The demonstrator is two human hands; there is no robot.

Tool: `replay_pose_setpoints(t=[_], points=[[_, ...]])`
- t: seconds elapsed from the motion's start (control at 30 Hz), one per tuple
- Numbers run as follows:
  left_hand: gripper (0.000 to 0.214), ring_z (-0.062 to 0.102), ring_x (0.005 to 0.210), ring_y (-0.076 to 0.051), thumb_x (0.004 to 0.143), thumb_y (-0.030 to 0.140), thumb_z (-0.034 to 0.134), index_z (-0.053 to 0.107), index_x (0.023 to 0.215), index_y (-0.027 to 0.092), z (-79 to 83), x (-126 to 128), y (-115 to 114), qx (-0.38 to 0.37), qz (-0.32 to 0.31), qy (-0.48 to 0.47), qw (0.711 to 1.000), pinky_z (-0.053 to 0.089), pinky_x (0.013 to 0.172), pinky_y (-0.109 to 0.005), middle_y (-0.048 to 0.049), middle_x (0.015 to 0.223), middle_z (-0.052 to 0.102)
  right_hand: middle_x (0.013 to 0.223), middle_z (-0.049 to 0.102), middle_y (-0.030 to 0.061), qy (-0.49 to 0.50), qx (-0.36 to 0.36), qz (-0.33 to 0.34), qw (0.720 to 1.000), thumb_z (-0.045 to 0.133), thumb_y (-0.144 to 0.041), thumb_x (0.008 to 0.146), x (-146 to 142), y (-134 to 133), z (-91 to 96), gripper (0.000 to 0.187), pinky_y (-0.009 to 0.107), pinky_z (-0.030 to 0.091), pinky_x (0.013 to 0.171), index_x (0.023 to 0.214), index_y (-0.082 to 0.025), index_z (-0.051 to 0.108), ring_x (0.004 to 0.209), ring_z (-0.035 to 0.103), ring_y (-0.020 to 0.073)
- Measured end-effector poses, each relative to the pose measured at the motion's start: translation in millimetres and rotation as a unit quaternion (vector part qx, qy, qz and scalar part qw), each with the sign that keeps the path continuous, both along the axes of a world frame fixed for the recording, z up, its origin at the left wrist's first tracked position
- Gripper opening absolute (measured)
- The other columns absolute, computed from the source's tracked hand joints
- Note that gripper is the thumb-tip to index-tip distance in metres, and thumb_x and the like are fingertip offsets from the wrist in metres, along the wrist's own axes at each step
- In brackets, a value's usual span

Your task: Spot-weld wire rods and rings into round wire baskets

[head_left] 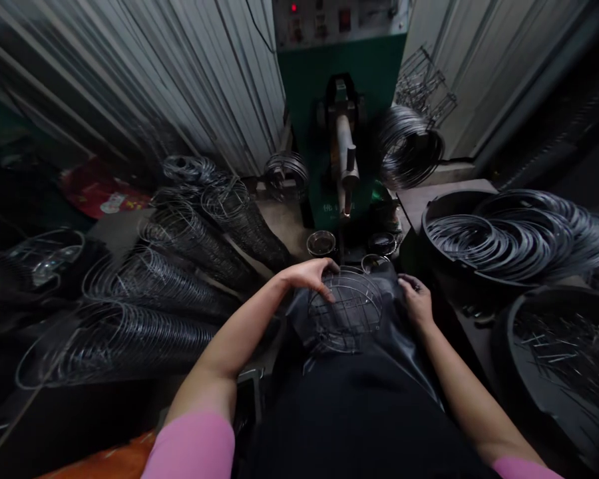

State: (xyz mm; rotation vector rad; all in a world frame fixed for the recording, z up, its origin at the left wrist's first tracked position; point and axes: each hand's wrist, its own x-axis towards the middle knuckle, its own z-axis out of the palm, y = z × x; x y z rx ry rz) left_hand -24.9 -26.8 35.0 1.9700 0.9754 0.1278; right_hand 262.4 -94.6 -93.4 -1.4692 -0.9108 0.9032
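A round wire rack [349,309] with crossing wires lies tilted on the dark apron over my lap. My left hand [312,274] is curved over its upper left rim, thumb and fingers holding the wire. To the right of the rack, my right hand [418,299] is apart from it, with its fingers curled together by the apron's edge. What those fingers hold, if anything, is too dark to make out. Just beyond the rack stands a green machine [299,100] with a metal arm and electrode [348,193].
Stacks of round wire racks [144,332] lie at the left. On the right, a black tub [429,229] holds many wire rings [519,226], and another tub [509,332] holds short wire pieces. A wire ring coil [409,150] hangs beside the machine.
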Motion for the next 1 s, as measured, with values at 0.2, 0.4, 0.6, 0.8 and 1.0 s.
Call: replay_pose_setpoints(t=[0.2, 0.4, 0.6, 0.8, 1.0], points=[[0.075, 0.037, 0.126, -0.029, 0.051, 0.025, 0.08, 0.05, 0.118, 0.015, 20.5, 4.0, -18.1, 0.296, 0.083, -0.041, 0.951, 0.031, 0.105, -0.043, -0.016, 0.133, 0.041, 0.077, 0.07, 0.0085, -0.187, -0.022, 0.115, 0.975, 0.061, -0.046, 0.064, 3.2, -8.8, 26.1, 0.031, 0.036, 0.048, 0.071, 0.073, -0.017, 0.068, 0.076, 0.064, 0.0235], [0.076, 0.032, 0.129, -0.032, 0.056, 0.022, 0.078, 0.046, 0.124, 0.016, 3.7, 25.4, -16.7, 0.367, 0.135, 0.025, 0.92, 0.024, 0.106, -0.051, -0.0162, 0.139, 0.037, 0.074, 0.066, 0.001, -0.228, 0.002, 0.279, 0.933, 0.067, -0.034, 0.063, -20.2, 15.5, 126.1, 0.029, 0.027, 0.047, 0.062, 0.087, -0.019, 0.062, 0.067, 0.059, 0.0159], [0.066, 0.032, 0.13, -0.032, 0.059, 0.024, 0.077, 0.05, 0.118, 0.017, -5.6, 32.7, -11.4, 0.366, 0.108, 0.029, 0.924, 0.026, 0.104, -0.052, -0.0165, 0.141, 0.035, 0.061, 0.055, -0.0045, -0.3, -0.002, 0.277, 0.913, 0.065, -0.023, 0.058, -50.6, 48.4, 137.2, 0.019, 0.023, 0.04, 0.053, 0.072, -0.02, 0.051, 0.057, 0.05, 0.0121], [0.072, 0.034, 0.129, -0.032, 0.057, 0.026, 0.078, 0.048, 0.121, 0.016, -10.5, 28.4, -3.0, 0.343, 0.108, 0.015, 0.933, 0.029, 0.102, -0.051, -0.0171, 0.138, 0.039, 0.069, 0.063, -0.0001, -0.303, 0.102, 0.261, 0.911, 0.051, -0.019, 0.069, -67.5, 47.1, 108.9, 0.009, 0.026, 0.045, 0.061, 0.075, -0.02, 0.057, 0.065, 0.058, 0.015], [0.074, 0.034, 0.128, -0.033, 0.055, 0.026, 0.08, 0.05, 0.122, 0.015, -13.2, 26.4, 0.8, 0.333, 0.09, 0.015, 0.939, 0.029, 0.102, -0.048, -0.0178, 0.139, 0.038, 0.085, 0.07, 0.0038, -0.302, 0.156, 0.238, 0.91, 0.049, -0.02, 0.074, -71.9, 44.2, 95.0, 0.019, 0.03, 0.049, 0.073, 0.084, -0.021, 0.066, 0.079, 0.065, 0.0183]])
